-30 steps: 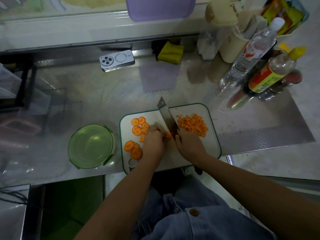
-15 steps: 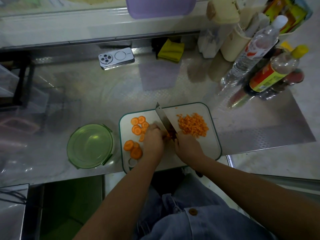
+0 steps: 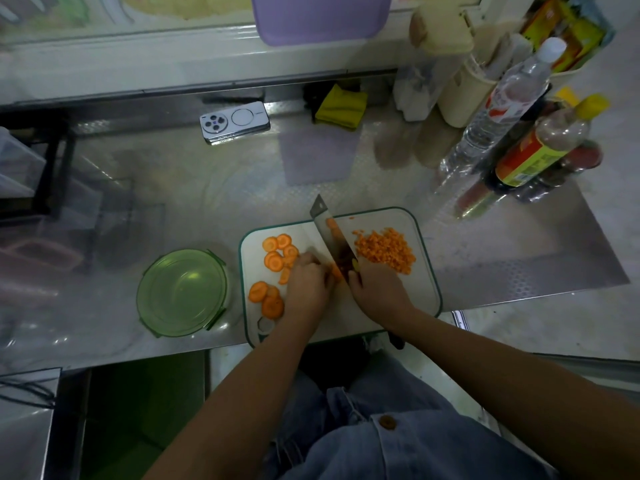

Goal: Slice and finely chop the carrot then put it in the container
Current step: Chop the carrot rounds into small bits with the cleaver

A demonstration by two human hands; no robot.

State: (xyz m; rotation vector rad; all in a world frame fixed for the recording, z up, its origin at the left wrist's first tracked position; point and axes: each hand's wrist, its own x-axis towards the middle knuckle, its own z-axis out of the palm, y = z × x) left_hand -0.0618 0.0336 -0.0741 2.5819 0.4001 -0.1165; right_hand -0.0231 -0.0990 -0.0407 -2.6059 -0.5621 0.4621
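A white cutting board (image 3: 424,299) with a green rim lies at the counter's front edge. Round carrot slices (image 3: 275,259) sit on its left part, and a pile of finely chopped carrot (image 3: 386,249) lies at its right. My right hand (image 3: 379,289) grips the handle of a knife (image 3: 332,237), whose blade points away and to the left, with carrot bits stuck on it. My left hand (image 3: 308,282) presses carrot pieces against the board just left of the blade. A round green container (image 3: 181,292) stands left of the board and holds nothing.
A phone (image 3: 235,122) lies at the back of the metal counter, with a yellow cloth (image 3: 341,105) to its right. Bottles (image 3: 498,105) and a sauce bottle (image 3: 540,150) stand at the back right. A purple board (image 3: 320,15) leans on the ledge.
The knife blade has gone down onto the carrot and come back up beside my left hand. Both hands stay in the same place on the board.
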